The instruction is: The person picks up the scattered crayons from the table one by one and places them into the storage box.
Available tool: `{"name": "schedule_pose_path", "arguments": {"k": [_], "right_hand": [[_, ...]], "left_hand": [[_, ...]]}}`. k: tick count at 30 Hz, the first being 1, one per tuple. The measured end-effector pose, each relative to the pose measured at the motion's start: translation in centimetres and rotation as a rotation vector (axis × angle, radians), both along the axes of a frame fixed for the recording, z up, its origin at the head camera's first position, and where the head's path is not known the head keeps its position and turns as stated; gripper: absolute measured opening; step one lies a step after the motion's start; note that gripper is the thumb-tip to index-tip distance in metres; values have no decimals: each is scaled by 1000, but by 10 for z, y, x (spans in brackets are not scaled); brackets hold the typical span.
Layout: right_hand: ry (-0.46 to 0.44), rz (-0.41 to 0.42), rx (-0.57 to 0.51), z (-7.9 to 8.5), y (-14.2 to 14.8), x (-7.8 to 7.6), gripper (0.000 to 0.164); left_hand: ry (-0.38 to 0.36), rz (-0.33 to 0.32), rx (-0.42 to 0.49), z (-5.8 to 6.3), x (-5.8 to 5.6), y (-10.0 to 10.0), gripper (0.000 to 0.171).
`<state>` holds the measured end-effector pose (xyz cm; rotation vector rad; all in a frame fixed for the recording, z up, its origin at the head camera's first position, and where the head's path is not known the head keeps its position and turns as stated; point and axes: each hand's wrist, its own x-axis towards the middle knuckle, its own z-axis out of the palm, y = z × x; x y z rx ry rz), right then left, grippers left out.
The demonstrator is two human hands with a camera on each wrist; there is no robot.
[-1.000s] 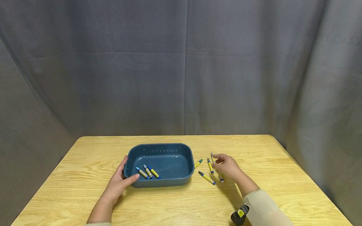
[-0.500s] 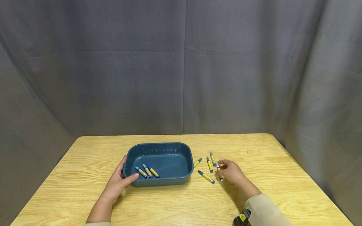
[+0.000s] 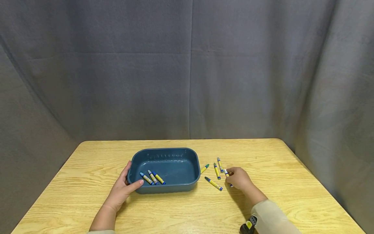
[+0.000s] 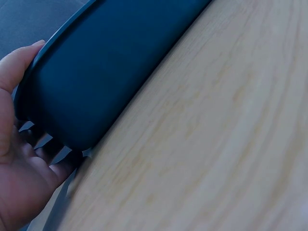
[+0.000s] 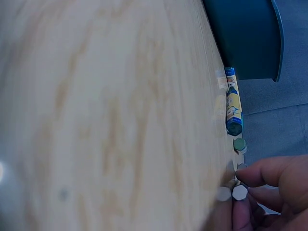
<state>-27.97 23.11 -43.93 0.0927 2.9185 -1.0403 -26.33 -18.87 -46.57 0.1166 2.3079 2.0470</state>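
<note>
My left hand (image 3: 119,192) grips the left end of a dark blue rectangular plastic basin (image 3: 166,188), thumb over the front rim and fingers along the outside. In the left wrist view, that hand (image 4: 24,178) holds the basin's wall (image 4: 101,72). At the right, my right hand (image 3: 240,178) pinches a white-tipped crayon (image 3: 226,173) lying on the table; its middle is partly hidden by the fingers. The right wrist view shows its white end (image 5: 239,193) between the thumb and fingers of the right hand (image 5: 274,192). Three crayons (image 3: 152,177) lie inside the basin near its front left.
Several wrapped crayons lie between basin and right hand: a dark-tipped one (image 3: 213,184), a green-tipped one (image 3: 205,168) by the basin's wall, another (image 3: 217,171), and a grey-tipped one (image 3: 220,165). The wooden table (image 3: 175,214) meets grey curtains (image 3: 187,81) behind.
My right hand has moved from beside the grey-tipped crayon down to the white-tipped one, which has shifted slightly right and is now pinched. The left hand and basin stay put.
</note>
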Motion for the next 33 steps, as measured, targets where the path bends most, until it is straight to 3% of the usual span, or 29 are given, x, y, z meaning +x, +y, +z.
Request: {"name": "schedule_pose_path", "arguments": {"k": [9,23,33], "right_hand": [[-47,-35,-119,2,2,-2,48],[-12,38,-282,44,-20,-21,48],[13,108,-344,60,-58,-36,46]], "left_hand": [[2,-6,10,1,0,1,98],[11,3,-9,0,1,0,98],[30,-8,8,0,-1,0,97]]}}
